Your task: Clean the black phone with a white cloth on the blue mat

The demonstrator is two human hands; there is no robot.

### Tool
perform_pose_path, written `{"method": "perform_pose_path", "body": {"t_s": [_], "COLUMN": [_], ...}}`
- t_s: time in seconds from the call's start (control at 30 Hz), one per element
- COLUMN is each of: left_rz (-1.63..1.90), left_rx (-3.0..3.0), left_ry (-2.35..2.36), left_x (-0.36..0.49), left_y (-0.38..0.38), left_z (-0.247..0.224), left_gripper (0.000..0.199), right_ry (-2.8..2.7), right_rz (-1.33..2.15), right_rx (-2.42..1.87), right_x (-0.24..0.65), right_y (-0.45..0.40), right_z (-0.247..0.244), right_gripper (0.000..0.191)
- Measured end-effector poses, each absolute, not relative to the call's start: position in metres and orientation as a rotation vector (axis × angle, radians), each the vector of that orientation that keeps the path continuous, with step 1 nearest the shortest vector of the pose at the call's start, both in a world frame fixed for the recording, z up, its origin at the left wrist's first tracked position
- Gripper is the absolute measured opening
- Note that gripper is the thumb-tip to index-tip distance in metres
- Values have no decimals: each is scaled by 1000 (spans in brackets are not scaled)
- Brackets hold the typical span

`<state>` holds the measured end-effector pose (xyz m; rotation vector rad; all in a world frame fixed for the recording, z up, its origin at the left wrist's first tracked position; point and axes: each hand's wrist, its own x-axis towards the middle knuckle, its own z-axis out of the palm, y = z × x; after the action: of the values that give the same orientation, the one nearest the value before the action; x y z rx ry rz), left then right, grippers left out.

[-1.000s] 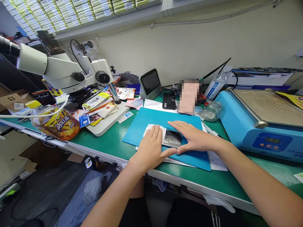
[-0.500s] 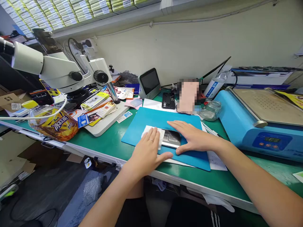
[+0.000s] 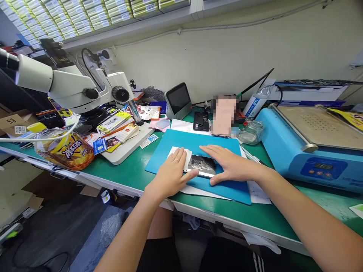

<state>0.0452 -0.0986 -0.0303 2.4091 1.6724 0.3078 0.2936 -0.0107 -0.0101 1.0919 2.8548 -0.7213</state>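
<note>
A phone-shaped panel (image 3: 202, 164) with a dark, reflective face lies on the blue mat (image 3: 170, 140). Across its left end is a white cloth or tissue (image 3: 187, 158). My left hand (image 3: 171, 172) presses flat on the white cloth, a ring on one finger, the thumb stretched toward the panel's lower edge. At the panel's right end my right hand (image 3: 229, 164) rests with thumb and fingers spread around the corner, palm down. The part of the panel under the cloth and left hand is hidden.
Behind the mat are a black phone (image 3: 201, 121), a glass jar (image 3: 252, 132) and a small display (image 3: 178, 100). A blue heating plate machine (image 3: 309, 151) stands right. Left are a microscope (image 3: 73, 87), a drink bottle (image 3: 64, 149) and cards (image 3: 113, 141) on a white base.
My left hand and the white cloth have slid a little to the left, uncovering more of the panel. My right hand stays at the panel's right end.
</note>
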Motion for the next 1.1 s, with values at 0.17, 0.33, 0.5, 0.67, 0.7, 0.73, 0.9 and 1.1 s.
{"method": "perform_pose_path", "body": {"t_s": [0.17, 0.33, 0.5, 0.67, 0.7, 0.73, 0.9, 1.1], "left_rz": [296, 262, 230, 274, 281, 286, 317, 284], "left_rx": [2453, 2449, 2392, 2375, 2381, 2388, 2444, 2488], "left_ry": [1691, 1688, 1659, 1678, 1685, 1694, 1726, 1726], "left_x": [41, 36, 40, 44, 45, 45, 42, 39], "left_y": [-128, -140, -114, -101, -102, -104, -122, -142], "left_z": [-42, -41, -30, -30, -32, -34, -46, -49], "left_gripper": [86, 87, 89, 88, 87, 87, 88, 89], "right_ry": [2843, 2808, 2815, 2814, 2820, 2829, 2843, 2824], "right_rz": [-750, -760, -746, -752, -746, -737, -712, -746], "right_rx": [1100, 1110, 1124, 1124, 1119, 1112, 1093, 1101], "right_x": [292, 292, 292, 293, 294, 294, 292, 292], "right_y": [-12, -12, -12, -10, -10, -10, -12, -13], "right_z": [-8, -6, -8, -11, -11, -11, -8, -6], "right_gripper": [122, 124, 124, 126, 126, 125, 120, 121]}}
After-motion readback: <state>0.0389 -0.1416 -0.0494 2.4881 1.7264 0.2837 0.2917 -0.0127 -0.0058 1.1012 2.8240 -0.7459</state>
